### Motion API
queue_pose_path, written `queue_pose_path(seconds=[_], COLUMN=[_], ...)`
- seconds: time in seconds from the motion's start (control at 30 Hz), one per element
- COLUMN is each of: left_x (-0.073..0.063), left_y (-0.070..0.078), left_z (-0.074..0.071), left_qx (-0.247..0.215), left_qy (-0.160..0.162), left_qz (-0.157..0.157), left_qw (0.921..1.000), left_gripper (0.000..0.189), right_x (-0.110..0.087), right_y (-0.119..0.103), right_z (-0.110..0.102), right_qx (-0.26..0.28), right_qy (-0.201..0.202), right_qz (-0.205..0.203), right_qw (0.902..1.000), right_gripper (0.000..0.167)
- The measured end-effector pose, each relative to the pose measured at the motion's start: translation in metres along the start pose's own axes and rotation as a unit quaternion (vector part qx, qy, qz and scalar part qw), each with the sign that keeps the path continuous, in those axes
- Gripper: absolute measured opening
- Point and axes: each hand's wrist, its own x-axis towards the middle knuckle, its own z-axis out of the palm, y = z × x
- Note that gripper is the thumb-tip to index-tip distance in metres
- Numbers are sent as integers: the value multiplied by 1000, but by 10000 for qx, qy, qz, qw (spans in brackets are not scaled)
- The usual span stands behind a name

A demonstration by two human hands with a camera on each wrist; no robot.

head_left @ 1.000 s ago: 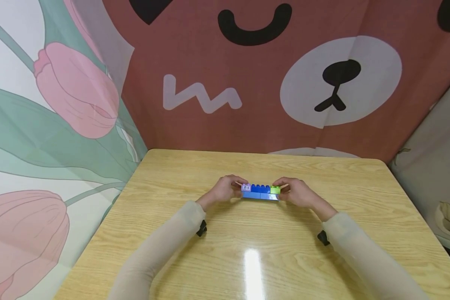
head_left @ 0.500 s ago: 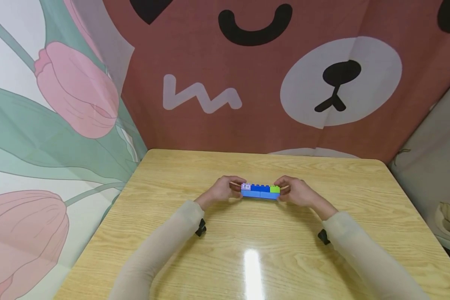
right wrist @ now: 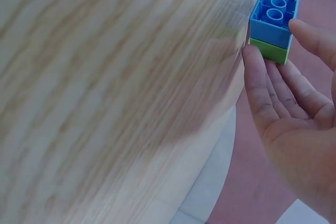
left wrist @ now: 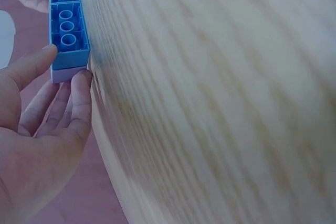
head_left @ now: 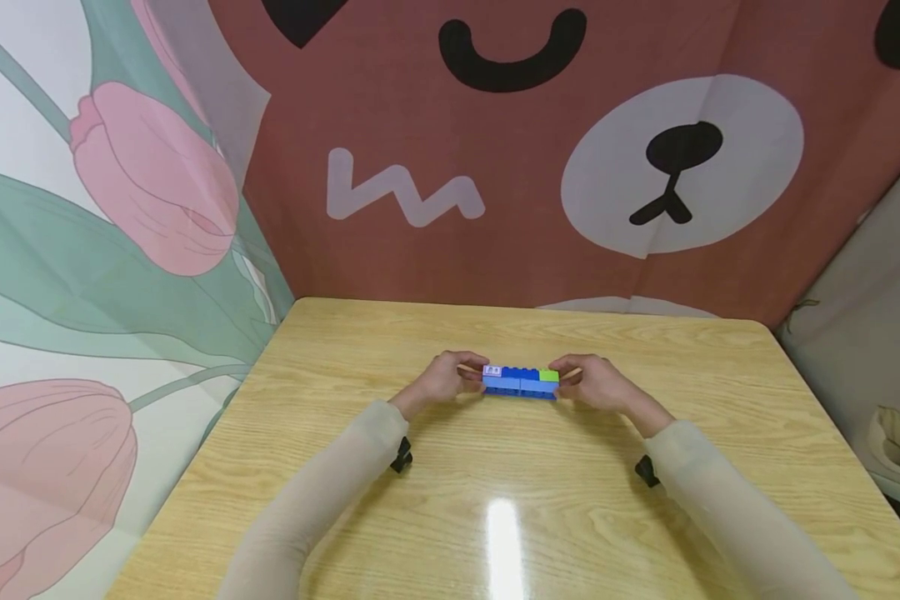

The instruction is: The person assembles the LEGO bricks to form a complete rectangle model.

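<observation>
A two-layer row of toy building blocks is held level between both hands, near the middle of the table. Its upper layer has a pink printed block on the left, a dark blue block in the middle and a lime green block on the right. Two lighter blue blocks form the other layer, their hollow undersides facing the wrist cameras. My left hand pinches the pink end between thumb and fingers. At the green end, my right hand does the same.
The wood-grain table stretches around the blocks, with a light glare near its front. Behind it hangs a cloth printed with a bear; a tulip print covers the left side. Black wrist straps show below the sleeves.
The block row has tilted back, so a strip of its underside now shows along the lower edge. Both hands stay at its ends, almost in place.
</observation>
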Motion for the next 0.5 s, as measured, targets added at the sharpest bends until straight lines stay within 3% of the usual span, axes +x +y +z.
queue_pose_path(seconds=[0.5], left_x=[1], left_y=[0], left_z=[0], left_qx=[396], left_qy=[204], left_qz=[15], left_qw=[9990], left_gripper=[35], right_x=[2], right_y=[1], right_z=[-1], right_qx=[-128], right_qy=[43], right_qz=[3], right_qw=[9999], right_gripper=[44])
